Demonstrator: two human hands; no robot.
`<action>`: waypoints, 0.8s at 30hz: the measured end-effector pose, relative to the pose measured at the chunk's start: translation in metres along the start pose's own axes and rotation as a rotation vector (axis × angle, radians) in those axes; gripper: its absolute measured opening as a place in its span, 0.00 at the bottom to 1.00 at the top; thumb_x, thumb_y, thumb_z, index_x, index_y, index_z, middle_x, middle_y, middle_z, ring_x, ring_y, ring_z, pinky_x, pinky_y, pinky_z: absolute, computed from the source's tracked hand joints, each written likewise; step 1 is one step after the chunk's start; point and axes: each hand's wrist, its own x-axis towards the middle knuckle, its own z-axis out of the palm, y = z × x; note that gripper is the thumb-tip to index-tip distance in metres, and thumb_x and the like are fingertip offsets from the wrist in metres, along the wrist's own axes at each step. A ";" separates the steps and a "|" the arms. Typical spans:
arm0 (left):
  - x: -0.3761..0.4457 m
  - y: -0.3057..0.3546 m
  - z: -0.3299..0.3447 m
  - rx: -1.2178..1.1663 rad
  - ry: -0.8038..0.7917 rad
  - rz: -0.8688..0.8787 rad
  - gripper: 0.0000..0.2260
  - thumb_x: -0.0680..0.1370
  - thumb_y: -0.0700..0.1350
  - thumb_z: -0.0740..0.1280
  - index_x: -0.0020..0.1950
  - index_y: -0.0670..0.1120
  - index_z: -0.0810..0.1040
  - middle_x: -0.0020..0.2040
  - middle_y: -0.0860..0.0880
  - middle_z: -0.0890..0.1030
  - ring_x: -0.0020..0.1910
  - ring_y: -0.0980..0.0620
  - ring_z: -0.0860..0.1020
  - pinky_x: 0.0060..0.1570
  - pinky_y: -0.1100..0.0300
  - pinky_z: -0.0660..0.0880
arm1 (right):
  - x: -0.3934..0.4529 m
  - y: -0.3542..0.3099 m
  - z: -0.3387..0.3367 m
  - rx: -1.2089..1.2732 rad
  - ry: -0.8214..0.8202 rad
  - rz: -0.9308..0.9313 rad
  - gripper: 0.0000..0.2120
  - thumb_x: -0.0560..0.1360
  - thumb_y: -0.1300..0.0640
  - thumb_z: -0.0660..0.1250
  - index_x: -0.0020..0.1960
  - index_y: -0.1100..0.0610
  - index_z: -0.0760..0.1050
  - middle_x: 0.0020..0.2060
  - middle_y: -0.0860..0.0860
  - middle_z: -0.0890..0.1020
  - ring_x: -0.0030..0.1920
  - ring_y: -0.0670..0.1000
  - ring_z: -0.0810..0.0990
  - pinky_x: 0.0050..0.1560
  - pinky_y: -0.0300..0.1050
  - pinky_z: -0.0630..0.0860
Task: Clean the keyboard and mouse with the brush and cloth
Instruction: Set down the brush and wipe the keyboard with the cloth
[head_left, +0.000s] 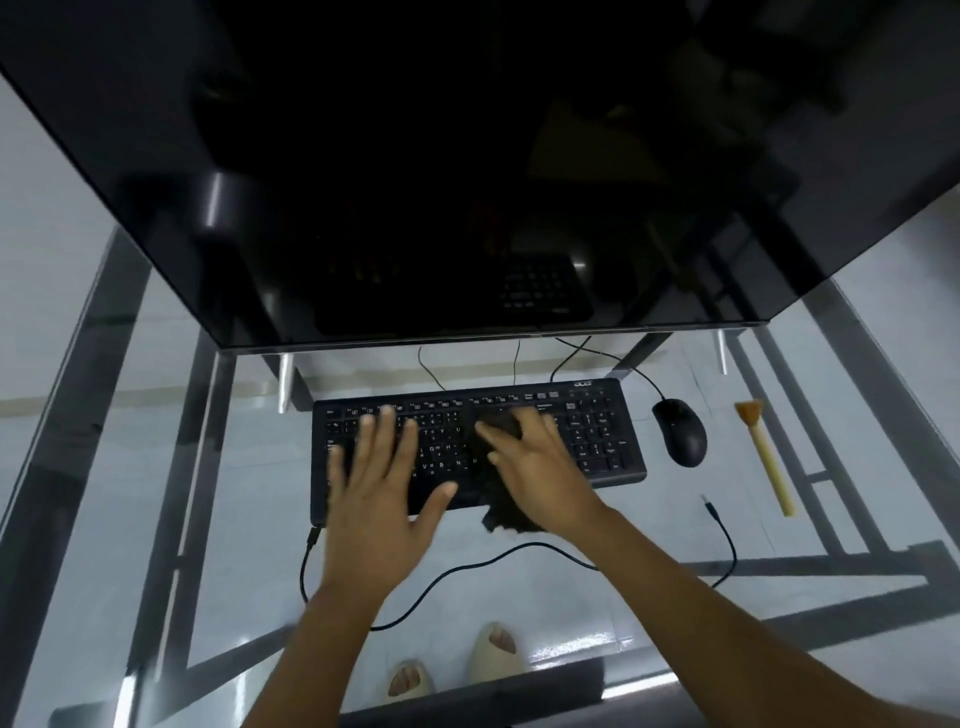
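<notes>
Black keyboard (597, 441) flat on glass table (675, 530). Left hand (379, 483) fingers spread, flat on left keys. Right hand (540, 467) fingers splayed, pressing dark crumpled cloth (501, 512) onto middle keys — cloth edge hangs off front. Matte oval mouse (680, 432), wooden-handled brush (763, 452) lie right of keyboard.

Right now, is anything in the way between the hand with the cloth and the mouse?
Nothing visible blocks it. The right hand presses the dark cloth on the keyboard; only the number-pad end of the keyboard and a bare strip of glass table lie before the mouse. The brush lies beyond the mouse.
</notes>
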 end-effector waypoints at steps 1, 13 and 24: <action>0.008 0.011 0.005 0.021 -0.045 0.033 0.33 0.78 0.65 0.51 0.78 0.49 0.54 0.79 0.48 0.49 0.78 0.49 0.43 0.75 0.45 0.42 | 0.003 0.009 -0.003 0.012 0.058 0.110 0.18 0.78 0.59 0.64 0.68 0.56 0.74 0.61 0.60 0.72 0.58 0.60 0.69 0.60 0.57 0.74; 0.027 0.043 0.037 0.158 -0.203 0.128 0.31 0.78 0.62 0.44 0.78 0.49 0.54 0.79 0.48 0.49 0.78 0.48 0.45 0.74 0.44 0.45 | -0.023 0.054 -0.020 -0.071 0.140 0.318 0.17 0.75 0.65 0.66 0.64 0.60 0.77 0.57 0.64 0.74 0.49 0.64 0.73 0.52 0.59 0.77; 0.026 0.043 0.036 0.155 -0.209 0.113 0.31 0.78 0.63 0.43 0.78 0.50 0.51 0.79 0.49 0.46 0.77 0.49 0.42 0.74 0.46 0.41 | -0.072 0.042 -0.017 -0.089 0.061 0.104 0.18 0.73 0.65 0.67 0.62 0.56 0.79 0.56 0.60 0.76 0.49 0.60 0.74 0.52 0.53 0.79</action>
